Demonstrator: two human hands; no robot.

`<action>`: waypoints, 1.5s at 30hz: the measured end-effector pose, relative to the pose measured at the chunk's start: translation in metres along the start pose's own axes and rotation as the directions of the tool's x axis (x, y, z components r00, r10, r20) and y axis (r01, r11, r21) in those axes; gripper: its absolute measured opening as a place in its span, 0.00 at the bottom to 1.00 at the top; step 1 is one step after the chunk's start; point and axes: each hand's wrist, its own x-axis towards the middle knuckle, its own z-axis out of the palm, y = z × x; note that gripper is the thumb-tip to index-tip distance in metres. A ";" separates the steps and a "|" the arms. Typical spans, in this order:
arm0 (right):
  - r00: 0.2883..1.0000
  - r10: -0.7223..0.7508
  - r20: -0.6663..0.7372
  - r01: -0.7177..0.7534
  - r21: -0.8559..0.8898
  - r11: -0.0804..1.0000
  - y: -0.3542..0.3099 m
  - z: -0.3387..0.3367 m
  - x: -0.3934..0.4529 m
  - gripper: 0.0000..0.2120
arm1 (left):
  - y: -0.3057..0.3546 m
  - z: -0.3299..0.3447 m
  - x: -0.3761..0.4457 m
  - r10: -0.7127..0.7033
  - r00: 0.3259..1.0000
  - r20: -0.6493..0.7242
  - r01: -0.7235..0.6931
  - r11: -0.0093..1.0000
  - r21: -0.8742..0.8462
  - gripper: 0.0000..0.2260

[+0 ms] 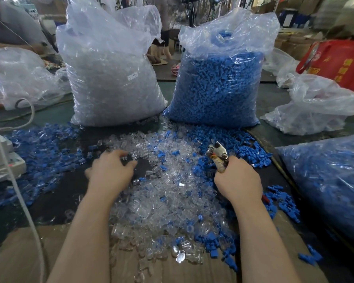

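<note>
Standing at the far edge of the desk [55,201], a clear-parts bag [110,78] and a blue-parts bag [217,88] overlook a mixed pile [168,197] mid-desk. The right grip [238,180] clamps pliers [218,154] above the pile. The left grip [110,170] curls onto clear caps [139,154]; blur hides whether it holds one.

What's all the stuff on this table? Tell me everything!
Clear-piece bag: one, see-through, back left.
Blue-piece bag: one, blue, back right.
Second blue-piece bag: one, blue, right edge.
Red bag: one, red, far right.
Loose clear pieces: many, clear, middle heap.
Loose blue pieces: many, blue, around the heap.
Pliers: one, silvery, front right.
Left hand: one, reaching into the clear pieces.
Right hand: one, gripping the pliers.
</note>
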 end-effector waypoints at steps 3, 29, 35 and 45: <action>0.998 0.002 0.065 0.001 -0.048 0.999 -0.001 0.001 -0.001 0.09 | 0.019 0.009 -0.012 0.186 0.965 0.187 -0.153 0.972 -0.180 0.23; 0.977 -0.166 -0.130 0.200 0.318 0.927 -0.013 0.002 0.001 0.08 | 0.042 0.017 -0.022 0.228 0.972 0.054 -0.109 0.646 -0.756 0.06; 0.958 -0.217 -0.187 0.286 0.551 0.784 -0.021 0.000 -0.002 0.04 | 0.059 0.014 -0.033 0.249 0.963 0.099 -0.030 0.468 -0.883 0.03; 0.934 -0.315 -0.171 0.325 0.773 0.545 -0.031 -0.004 -0.013 0.06 | 0.080 0.022 -0.050 0.315 0.939 0.140 0.031 0.328 -0.944 0.06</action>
